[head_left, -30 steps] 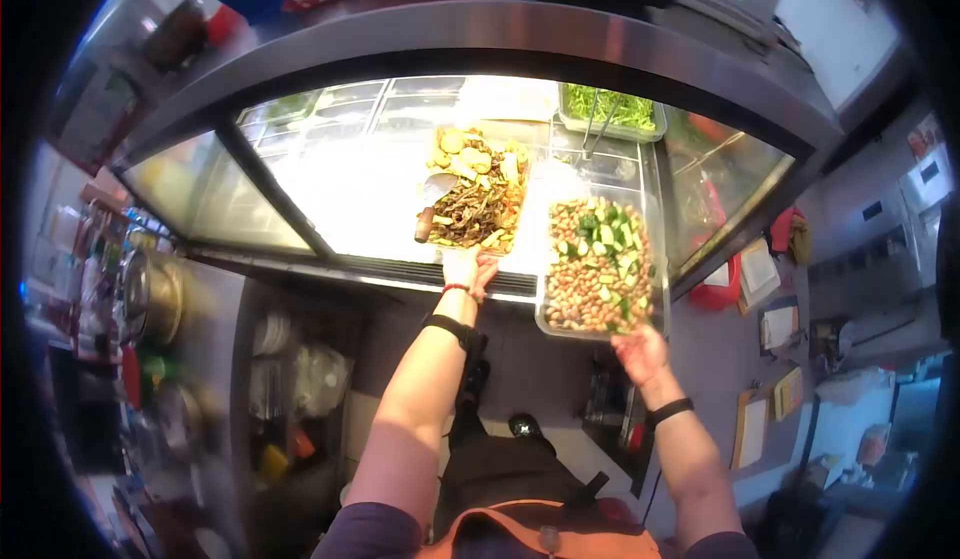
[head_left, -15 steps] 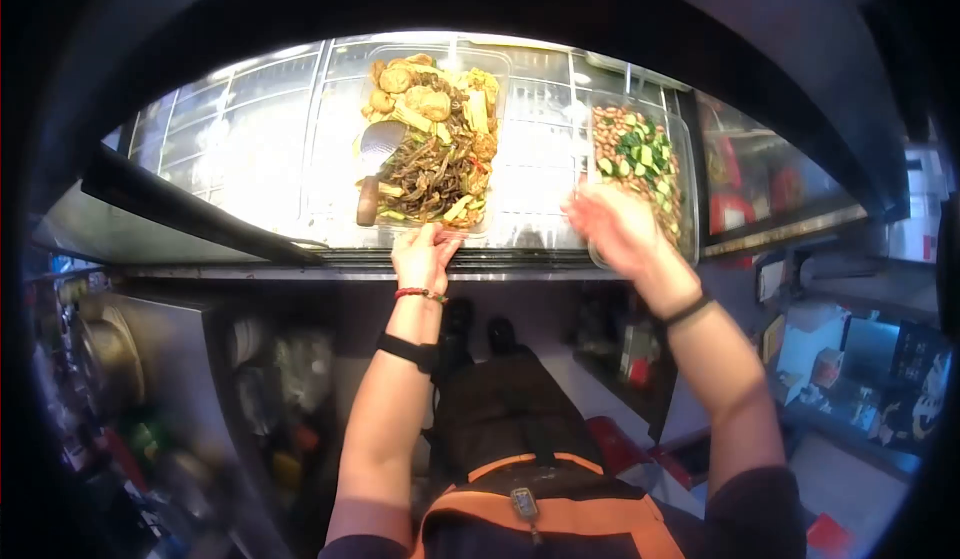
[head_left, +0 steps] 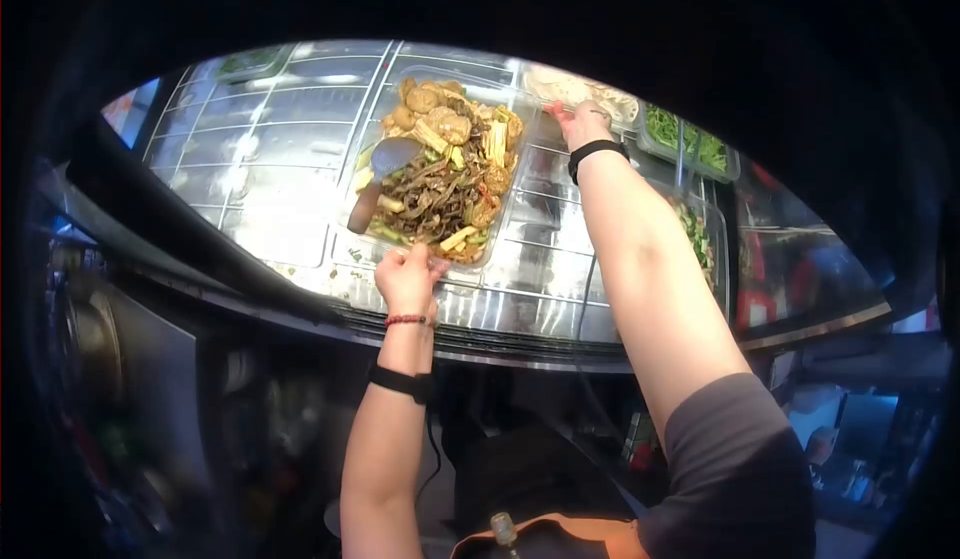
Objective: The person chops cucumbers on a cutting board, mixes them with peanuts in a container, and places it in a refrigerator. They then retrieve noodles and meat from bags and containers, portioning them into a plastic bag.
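A clear plastic tub (head_left: 484, 267) holds dark strips, yellow sticks and round brown pieces. My left hand (head_left: 405, 281) is at its front edge, fingers closed on the rim. At the tub's left side lies a metal serving spoon (head_left: 394, 157) with a brown handle (head_left: 365, 209). My right hand (head_left: 582, 124) is stretched out to the back, its fingers apart at the front edge of a container of pale slices (head_left: 572, 89). To the right of that hand stands a tub of shredded greens (head_left: 690, 141).
A wire rack (head_left: 270, 154) lies over the shiny metal shelf. My right forearm partly covers a tub of peanuts and greens (head_left: 697, 239). Another tub of greens (head_left: 250, 63) stands back left. A dark frame (head_left: 190, 229) borders the opening on the left.
My right hand has moved from the peanut tub to the back, up to the pale slices. My left hand stays at the tub's front edge. The view has shifted and turned.
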`<action>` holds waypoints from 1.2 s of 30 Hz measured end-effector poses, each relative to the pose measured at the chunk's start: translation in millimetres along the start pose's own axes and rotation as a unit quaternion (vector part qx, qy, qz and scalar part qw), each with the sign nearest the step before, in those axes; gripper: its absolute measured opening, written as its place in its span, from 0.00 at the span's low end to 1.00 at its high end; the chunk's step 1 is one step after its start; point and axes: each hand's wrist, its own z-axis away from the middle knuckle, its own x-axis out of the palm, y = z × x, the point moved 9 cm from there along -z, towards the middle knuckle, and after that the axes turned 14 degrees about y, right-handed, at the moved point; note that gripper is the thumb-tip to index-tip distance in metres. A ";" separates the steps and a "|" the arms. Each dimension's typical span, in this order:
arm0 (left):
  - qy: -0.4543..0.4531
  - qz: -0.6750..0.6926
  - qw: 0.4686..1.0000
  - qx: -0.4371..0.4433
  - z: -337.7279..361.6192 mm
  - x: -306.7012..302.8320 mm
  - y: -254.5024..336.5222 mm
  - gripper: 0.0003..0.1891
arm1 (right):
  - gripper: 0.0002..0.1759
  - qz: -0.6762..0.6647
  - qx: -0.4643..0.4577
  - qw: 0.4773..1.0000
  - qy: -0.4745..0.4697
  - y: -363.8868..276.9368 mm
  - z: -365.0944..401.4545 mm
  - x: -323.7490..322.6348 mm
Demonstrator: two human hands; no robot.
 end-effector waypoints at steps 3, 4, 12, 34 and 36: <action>0.000 -0.008 1.000 0.013 7.1 0.5 13.9 0.08 | 0.18 0.008 -0.042 0.999 -0.018 -7.1 -20.6 -18.1; 0.015 -0.007 0.999 0.031 8.6 -3.4 9.8 0.06 | 0.18 -0.026 -0.005 0.999 -0.028 -11.7 -27.5 -25.2; 0.026 -0.004 0.998 0.058 14.2 1.4 9.9 0.06 | 0.17 -0.015 -0.023 1.000 -0.007 -30.8 6.0 -74.0; -0.070 0.160 0.984 -0.026 -32.7 197.7 30.7 0.07 | 0.18 0.220 0.108 0.887 -0.391 -33.6 273.5 -224.8; -0.091 0.163 0.982 -0.031 -37.3 213.7 31.4 0.07 | 0.23 0.289 0.111 0.892 -0.330 -39.1 299.0 -280.5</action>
